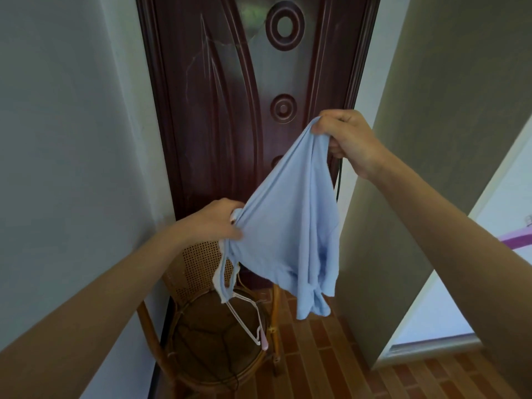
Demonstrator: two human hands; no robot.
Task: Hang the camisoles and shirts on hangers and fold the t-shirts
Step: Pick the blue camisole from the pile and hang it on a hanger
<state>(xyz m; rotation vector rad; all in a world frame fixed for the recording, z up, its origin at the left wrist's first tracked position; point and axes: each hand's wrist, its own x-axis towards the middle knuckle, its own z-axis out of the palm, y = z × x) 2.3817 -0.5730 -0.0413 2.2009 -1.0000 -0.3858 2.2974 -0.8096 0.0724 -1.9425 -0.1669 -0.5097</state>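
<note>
Gripping a light blue camisole (290, 226) at two points, both hands hold it in the air, well apart. Right hand (345, 139) high, fingers curled round bunched cloth at the upper end; left hand (218, 223) lower and nearer the body, pinching a gathered edge from which thin white-trimmed straps (224, 277) dangle. Garment's long axis runs on a slant, from upper right down to lower left, its loose body sagging below the line between the hands. Directly beneath the left hand: white wire hangers (247, 318) lying on the seat of a rattan chair (201, 266), just under the strap ends. Left hand is the nearer one to them. Behind, a dark carved wooden door (230, 96); brick-pattern floor (331, 355) below.
</note>
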